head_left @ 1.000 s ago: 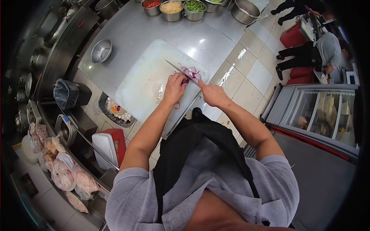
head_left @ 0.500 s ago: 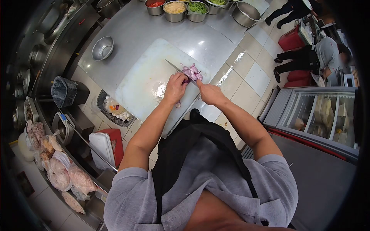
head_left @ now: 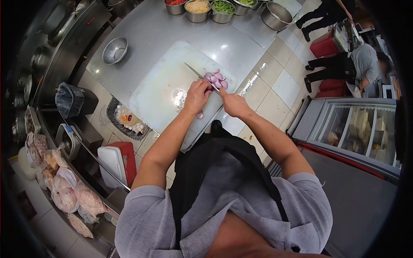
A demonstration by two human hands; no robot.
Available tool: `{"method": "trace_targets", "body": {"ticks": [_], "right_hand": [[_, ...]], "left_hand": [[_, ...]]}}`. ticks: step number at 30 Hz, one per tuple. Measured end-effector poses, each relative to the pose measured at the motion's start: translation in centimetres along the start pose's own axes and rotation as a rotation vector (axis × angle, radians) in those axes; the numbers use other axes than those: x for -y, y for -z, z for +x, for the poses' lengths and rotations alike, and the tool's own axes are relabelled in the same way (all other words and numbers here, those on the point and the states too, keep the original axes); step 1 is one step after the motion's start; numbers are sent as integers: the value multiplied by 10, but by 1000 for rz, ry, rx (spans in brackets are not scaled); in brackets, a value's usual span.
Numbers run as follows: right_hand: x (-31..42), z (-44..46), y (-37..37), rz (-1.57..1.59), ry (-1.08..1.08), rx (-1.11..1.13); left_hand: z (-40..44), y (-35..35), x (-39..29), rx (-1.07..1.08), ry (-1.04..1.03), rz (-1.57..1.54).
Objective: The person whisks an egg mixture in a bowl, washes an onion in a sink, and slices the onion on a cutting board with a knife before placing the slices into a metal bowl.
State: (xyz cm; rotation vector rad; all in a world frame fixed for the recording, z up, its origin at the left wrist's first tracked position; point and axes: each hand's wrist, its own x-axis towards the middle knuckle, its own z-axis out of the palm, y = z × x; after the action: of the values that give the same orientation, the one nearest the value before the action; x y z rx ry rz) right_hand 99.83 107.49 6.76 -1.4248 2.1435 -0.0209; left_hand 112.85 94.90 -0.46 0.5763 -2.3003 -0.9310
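A white cutting board (head_left: 157, 90) lies on the steel table. My right hand (head_left: 235, 104) is closed round the handle of a knife (head_left: 195, 72), whose blade points up and left over the board. Against the blade's near side, my left hand (head_left: 198, 95) has its fingers curled on a piece of red onion, mostly hidden beneath them. Sliced red onion (head_left: 216, 79) is heaped on the blade's far side. A small onion piece (head_left: 200, 115) rests on the board just right of my left wrist.
A steel bowl (head_left: 115, 50) stands at the table's left. Pots of cut vegetables (head_left: 198, 10) line the far edge. Below the table's left edge is a basket (head_left: 129, 124). Two people stand at the far right, beyond a glass-topped freezer (head_left: 352, 129).
The sliced onion on the blade's far side has spread into a larger heap. Both hands have stayed nearly in place, and the view has shifted slightly.
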Motion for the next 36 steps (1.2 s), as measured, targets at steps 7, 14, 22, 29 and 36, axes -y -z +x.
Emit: {"method": "trace_targets", "body": {"ticks": [7, 14, 22, 29, 36], "right_hand": [[7, -7, 5, 4, -16, 3], [10, -4, 15, -11, 7, -5], [-23, 27, -17, 159, 166, -15], [-37, 20, -7, 104, 92, -12], [-7, -3, 4, -19, 17, 15]], "left_hand": [[-1, 0, 3, -12, 18, 2], [-6, 2, 5, -30, -18, -22], [-13, 1, 2, -7, -32, -2], [1, -1, 9, 188, -25, 68], [-8, 2, 2, 113, 56, -28]]}}
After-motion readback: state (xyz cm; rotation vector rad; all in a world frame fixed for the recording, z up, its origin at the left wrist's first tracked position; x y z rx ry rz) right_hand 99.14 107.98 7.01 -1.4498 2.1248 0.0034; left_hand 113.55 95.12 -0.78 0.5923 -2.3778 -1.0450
